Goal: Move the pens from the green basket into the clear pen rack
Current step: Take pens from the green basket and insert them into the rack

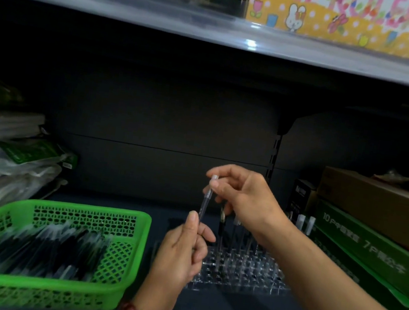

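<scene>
The left hand (183, 251) pinches the pen (204, 203) low, the right hand (244, 199) its cap, above the clear pen rack (242, 274); tilted entry might knock the standing pens (221, 226).

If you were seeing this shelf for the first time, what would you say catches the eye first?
The bright green basket at lower left stands out most, heaped with dark pens. At the centre, the left hand and right hand hold one pen nearly upright above the clear pen rack, where a few other pens stand. A colourful box with a rabbit sits on the upper shelf, top right.
</scene>
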